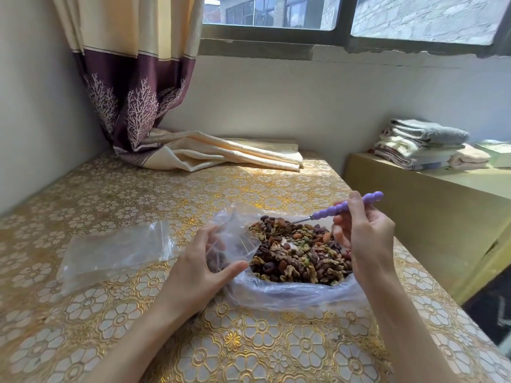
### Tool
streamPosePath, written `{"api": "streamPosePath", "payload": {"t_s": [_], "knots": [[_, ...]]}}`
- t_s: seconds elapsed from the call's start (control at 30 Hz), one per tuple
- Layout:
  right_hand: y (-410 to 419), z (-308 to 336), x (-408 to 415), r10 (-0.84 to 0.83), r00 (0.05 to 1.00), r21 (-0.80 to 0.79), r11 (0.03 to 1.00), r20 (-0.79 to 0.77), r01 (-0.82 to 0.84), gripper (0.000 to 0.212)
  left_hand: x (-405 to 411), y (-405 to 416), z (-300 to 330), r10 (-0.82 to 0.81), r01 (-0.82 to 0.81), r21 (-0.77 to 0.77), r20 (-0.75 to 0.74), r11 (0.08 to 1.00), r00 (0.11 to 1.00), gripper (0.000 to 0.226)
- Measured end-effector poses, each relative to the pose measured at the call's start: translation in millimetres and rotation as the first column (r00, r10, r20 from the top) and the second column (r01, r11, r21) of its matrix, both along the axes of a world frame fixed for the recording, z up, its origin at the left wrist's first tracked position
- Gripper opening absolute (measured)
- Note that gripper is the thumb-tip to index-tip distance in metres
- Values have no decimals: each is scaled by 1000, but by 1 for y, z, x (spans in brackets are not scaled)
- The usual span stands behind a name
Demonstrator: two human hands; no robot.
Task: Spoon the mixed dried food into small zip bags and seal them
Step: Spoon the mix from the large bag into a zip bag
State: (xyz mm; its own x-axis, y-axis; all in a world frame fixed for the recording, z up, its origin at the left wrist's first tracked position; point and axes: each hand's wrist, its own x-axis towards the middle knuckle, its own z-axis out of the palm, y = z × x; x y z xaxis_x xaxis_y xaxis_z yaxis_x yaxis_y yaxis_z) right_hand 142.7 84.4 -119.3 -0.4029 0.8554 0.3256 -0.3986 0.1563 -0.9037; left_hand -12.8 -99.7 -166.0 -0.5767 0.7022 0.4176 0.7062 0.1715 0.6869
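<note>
Where sunlight falls, gold floral tablecloth [116, 205] beneath curtained window [276, 12].

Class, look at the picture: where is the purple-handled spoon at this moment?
In the head view, the purple-handled spoon is right of centre, pinched by the right hand, its metal end dipping into the far side of the dried food mix.

On the bench [116, 194], a large bag [290, 294] of mixed dried food [301, 258] sits between a person's two hands: left hand [199, 269] holding a small zip bag [229, 244] at its left edge, right hand [365, 233] holding a spoon [345, 208] over its far side. More zip bags [116, 250] lie further left; a curtain [221, 153] rests behind, folded towels [423, 142] on a ledge to the right.
</note>
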Motion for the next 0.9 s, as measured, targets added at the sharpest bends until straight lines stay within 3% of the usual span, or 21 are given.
{"api": "streamPosePath", "payload": {"t_s": [0.37, 0.6, 0.8, 0.9], "knots": [[-45, -7, -20, 309, 951, 172, 936, 16, -307, 30, 0, 2, 1, -17, 15, 35, 62, 999, 998, 75], [-48, -7, -17, 458, 886, 279, 843, 74, -459, 31, 4, 0, 7, 9, -28, 159, 119, 987, 993, 67], [-40, -4, -14, 457, 889, 289, 847, 31, -446, 23, 8, -1, 13, -1, -33, 273, 125, 962, 992, 48], [-31, -1, -11, 350, 935, 235, 915, -60, -327, 22, 7, -1, 12, 12, -40, 255, 111, 966, 994, 59]]}}
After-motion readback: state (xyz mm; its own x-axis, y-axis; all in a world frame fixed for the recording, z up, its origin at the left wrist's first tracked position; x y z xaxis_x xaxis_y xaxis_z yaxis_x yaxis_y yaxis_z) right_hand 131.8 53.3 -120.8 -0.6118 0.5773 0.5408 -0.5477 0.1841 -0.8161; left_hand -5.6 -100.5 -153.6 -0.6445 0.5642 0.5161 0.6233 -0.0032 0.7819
